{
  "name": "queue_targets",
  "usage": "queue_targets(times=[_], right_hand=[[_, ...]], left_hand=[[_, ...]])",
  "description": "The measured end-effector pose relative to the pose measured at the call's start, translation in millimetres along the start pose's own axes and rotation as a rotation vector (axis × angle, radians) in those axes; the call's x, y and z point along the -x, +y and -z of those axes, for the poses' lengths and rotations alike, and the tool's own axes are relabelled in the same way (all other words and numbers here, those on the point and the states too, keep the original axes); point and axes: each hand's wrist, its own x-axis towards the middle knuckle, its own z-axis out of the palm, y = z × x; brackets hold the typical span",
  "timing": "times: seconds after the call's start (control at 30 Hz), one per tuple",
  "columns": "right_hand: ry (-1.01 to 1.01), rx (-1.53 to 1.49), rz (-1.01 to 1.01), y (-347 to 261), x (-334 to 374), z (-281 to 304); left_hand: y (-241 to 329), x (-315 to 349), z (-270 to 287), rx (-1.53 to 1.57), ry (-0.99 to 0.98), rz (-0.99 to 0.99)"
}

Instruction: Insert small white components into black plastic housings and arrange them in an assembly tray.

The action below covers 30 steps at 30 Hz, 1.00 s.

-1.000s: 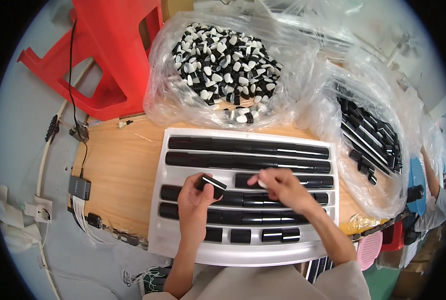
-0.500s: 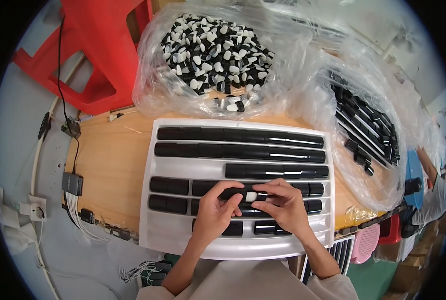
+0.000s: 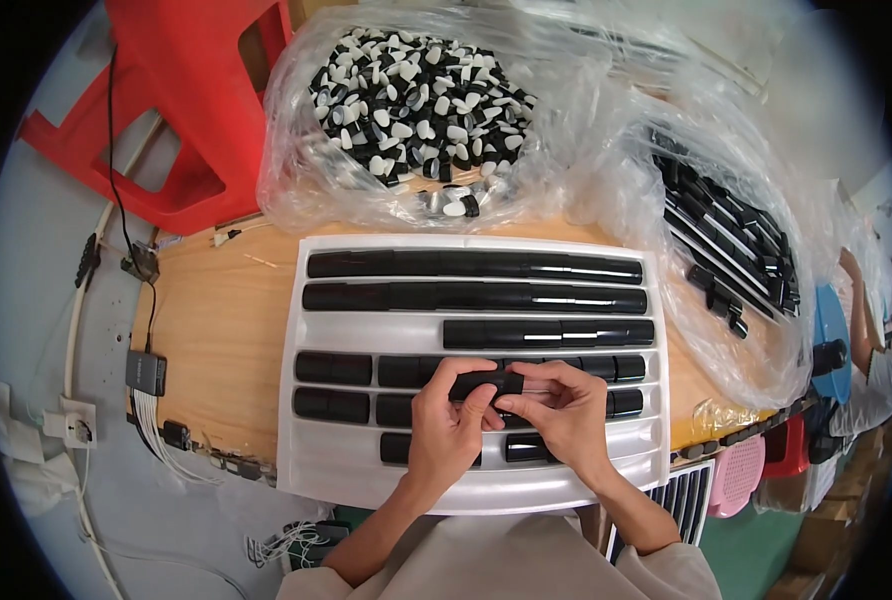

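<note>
Tabletop: pale wood-grain board (image 3: 216,310), stretching out left of both hands to an edge where a small dark-grey box (image 3: 146,372) sits with white cables.
Covered rows: glossy black cylindrical tubes (image 3: 471,265) fill grooves of a shiny white plastic tray (image 3: 366,333); the two rows directly beneath the fingers and the row nearest the body are partly hidden by the hands.
Plastic folds: left of and beyond the grip, a clear crumpled bag (image 3: 286,190) blurs the edges of its heap of small black-and-white caps (image 3: 421,110); another clear bag (image 3: 711,370), beyond and right, veils loose black tubes (image 3: 736,240).
Picture rim: a red plastic stool (image 3: 206,130), far left beyond the hands, is cut off at the top; a co-worker's arm (image 3: 856,300), far right, is hard to make out.
Tray edges: near lip just bodyward of the hands, under the forearms; white groove floor shows beyond the left hand.
Black piece: a short black cylinder (image 3: 473,384) lies crosswise above the tray, between the hands.
Fingers: left hand (image 3: 453,410) pinches its body; right hand (image 3: 564,405) pinches its right end, where the detail is obscured.
</note>
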Motion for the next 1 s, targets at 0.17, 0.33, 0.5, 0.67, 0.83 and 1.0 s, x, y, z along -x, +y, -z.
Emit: queue_targets(times=[0.17,0.33,0.5,0.67,0.83,1.0], right_hand=[[-0.037,-0.058,-0.062,-0.7,-2.1,4.8],[-0.025,0.037,-0.034,-4.3,-3.1,2.1],[-0.081,0.089,0.059,10.3,-10.4,16.6],[-0.175,-0.429,-0.368,-9.0,-26.6,-4.6],[-0.154,-0.502,-0.372,3.4,-21.9,-4.1],[-0.083,-0.539,-0.412,0.8,-21.9,-3.2]], left_hand=[[-0.9,-1.3,-2.7,-0.021,-0.015,-0.015],[-4.9,-2.6,-1.0,-0.065,-0.021,-0.011],[-5.0,-2.3,-4.7,0.003,-0.014,0.006],[-2.2,6.5,-20.3,-0.014,-0.124,0.061],[-5.7,10.3,-39.0,-0.223,-0.03,-0.183],[-6.6,8.7,-44.0,-0.245,-0.024,-0.208]])
